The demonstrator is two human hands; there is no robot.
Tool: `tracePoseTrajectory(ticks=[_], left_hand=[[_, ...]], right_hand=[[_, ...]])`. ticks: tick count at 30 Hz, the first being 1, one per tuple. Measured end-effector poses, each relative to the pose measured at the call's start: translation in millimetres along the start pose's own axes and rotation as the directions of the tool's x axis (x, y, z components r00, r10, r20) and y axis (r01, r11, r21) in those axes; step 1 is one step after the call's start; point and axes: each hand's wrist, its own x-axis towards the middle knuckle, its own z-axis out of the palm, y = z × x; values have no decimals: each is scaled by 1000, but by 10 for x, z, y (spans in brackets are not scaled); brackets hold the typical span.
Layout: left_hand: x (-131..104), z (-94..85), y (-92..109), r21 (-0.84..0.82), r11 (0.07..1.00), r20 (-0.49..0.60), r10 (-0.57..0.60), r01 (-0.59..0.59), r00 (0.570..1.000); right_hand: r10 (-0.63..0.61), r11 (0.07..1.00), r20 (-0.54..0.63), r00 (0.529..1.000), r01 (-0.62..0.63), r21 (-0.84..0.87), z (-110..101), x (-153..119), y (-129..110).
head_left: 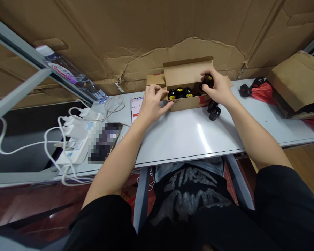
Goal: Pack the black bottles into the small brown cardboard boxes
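A small cardboard box (186, 104) stands on the table with its lid raised at the back. Inside lie several black caster-like parts (181, 94) with gold-coloured rings. My left hand (154, 101) grips the box's left end, thumb at the front and fingers on the rim. Over the right end, my right hand (216, 85) has its thumb and fingers around another black part (208, 81) with a gold ring; its exact kind is unclear. Just below that hand, more black parts (214, 113) rest on the table in front of the box.
At right, black parts (245, 90) lie near red plastic (262, 93) and a larger open carton (295, 80). To the left are a lit phone (136, 108), a dark phone (106, 141), a white power strip (77, 150) with cables, and a water bottle (73, 76). Cardboard sheeting (151, 31) stands behind.
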Motion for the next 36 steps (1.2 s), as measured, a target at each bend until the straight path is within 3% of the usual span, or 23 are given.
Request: tracePoseTrajectory(ticks=[7, 16, 27, 33, 36], left_hand=[[-2, 4, -19, -15, 1000, -14, 8, -8, 1000], [0, 51, -1, -42, 999, -4, -5, 5, 1000], [-7, 48, 19, -70, 997, 13, -10, 11, 1000], [-1, 42, 46, -88, 996, 6, -17, 18, 1000], [-3, 63, 24, -86, 996, -2, -20, 20, 1000]], right_hand=[[13, 997, 14, 1000, -14, 72, 66, 33, 31], [63, 997, 8, 998, -62, -48, 231, 186, 133], [73, 996, 111, 991, -77, 38, 185, 108, 62], [-7, 996, 7, 1000, 7, -91, -91, -13, -13], [44, 982, -60, 997, -54, -182, -336, -198, -26]])
